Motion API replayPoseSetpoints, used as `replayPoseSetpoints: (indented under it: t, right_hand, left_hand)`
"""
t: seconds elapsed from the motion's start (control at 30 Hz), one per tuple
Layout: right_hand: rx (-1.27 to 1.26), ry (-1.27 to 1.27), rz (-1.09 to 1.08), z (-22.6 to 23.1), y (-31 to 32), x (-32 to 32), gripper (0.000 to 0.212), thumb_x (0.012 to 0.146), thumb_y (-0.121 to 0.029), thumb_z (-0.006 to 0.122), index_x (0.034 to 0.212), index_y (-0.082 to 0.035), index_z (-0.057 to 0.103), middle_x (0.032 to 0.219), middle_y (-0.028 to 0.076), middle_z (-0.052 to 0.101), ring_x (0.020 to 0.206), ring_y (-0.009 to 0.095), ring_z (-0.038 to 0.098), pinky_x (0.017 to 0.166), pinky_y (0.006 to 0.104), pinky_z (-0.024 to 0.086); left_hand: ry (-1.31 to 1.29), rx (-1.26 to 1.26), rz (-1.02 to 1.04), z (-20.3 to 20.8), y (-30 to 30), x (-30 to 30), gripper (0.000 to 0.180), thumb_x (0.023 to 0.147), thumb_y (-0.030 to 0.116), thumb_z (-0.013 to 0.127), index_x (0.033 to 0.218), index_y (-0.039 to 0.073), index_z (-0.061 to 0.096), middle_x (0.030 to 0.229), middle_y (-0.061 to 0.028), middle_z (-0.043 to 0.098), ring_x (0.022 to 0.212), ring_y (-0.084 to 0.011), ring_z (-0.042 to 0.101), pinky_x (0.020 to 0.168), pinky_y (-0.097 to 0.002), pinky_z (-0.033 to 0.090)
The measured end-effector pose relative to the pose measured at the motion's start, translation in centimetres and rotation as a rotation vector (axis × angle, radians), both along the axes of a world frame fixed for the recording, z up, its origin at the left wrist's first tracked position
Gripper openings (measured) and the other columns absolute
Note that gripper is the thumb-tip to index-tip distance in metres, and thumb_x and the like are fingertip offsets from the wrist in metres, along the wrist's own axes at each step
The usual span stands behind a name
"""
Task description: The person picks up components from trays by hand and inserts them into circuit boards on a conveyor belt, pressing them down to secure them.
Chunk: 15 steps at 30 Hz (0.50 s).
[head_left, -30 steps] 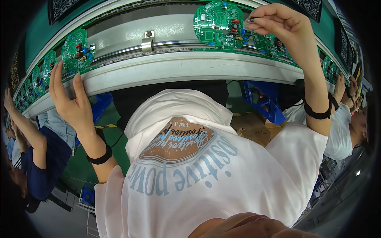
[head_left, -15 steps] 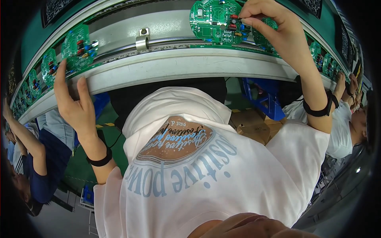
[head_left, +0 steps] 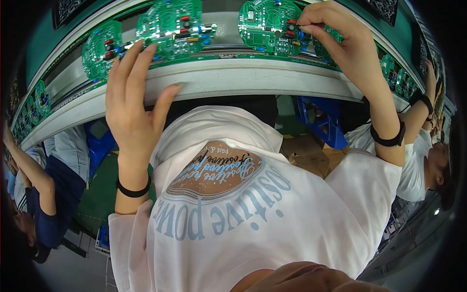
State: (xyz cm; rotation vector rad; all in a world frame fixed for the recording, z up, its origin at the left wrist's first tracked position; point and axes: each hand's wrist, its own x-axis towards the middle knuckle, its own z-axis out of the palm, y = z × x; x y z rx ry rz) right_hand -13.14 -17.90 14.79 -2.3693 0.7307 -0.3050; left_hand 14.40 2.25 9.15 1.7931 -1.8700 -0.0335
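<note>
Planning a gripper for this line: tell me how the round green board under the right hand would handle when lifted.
The round green circuit board is thin and flat, so probably stiff and light. Its upright parts look fragile; edge grips seem safer. The right hand pinches one small part.

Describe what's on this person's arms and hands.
Both hands are bare, with no gloves. The left hand and right hand each have a plain black band at the wrist. Short white T-shirt sleeves cover the upper arms.

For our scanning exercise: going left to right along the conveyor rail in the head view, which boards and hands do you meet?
Small green board → left hand → round green board → second round board → right hand.
</note>
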Motion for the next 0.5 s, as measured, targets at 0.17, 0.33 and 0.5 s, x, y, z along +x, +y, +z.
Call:
replayPoseSetpoints:
  t: [0.17,0.33,0.5]
  right_hand:
    - [-0.035,0.073,0.059,-0.4,-0.7,-0.8,0.012,0.088,0.0,0.073,0.1,0.0,0.07,0.1,0.012,0.07,0.089,0.03,0.068,0.079,0.0367,0.055]
    - [-0.095,0.089,0.148,-1.6,-1.6,-2.2,0.014,0.091,0.001,0.071,0.106,0.001,0.069,0.107,0.01,0.072,0.095,0.026,0.07,0.086,0.0321,0.055]
    - [-0.158,0.102,0.121,-1.4,-0.8,-2.1,0.015,0.091,0.002,0.071,0.106,0.0,0.069,0.107,0.009,0.072,0.096,0.027,0.07,0.086,0.033,0.055]
  left_hand:
    - [0.012,-0.002,-0.018,-0.4,-0.1,-0.4,0.058,0.085,0.031,0.082,0.134,0.004,0.065,0.134,-0.0156,0.066,0.118,-0.0358,0.064,0.107,-0.0502,0.049]
    - [0.029,-0.004,-0.012,-0.6,0.0,-0.6,0.059,0.085,0.032,0.082,0.134,0.005,0.065,0.135,-0.0157,0.066,0.116,-0.036,0.065,0.107,-0.0502,0.05]
    - [0.04,0.003,-0.005,-0.6,0.1,-0.7,0.06,0.084,0.032,0.082,0.135,0.005,0.064,0.136,-0.0159,0.065,0.116,-0.0363,0.065,0.106,-0.0503,0.05]
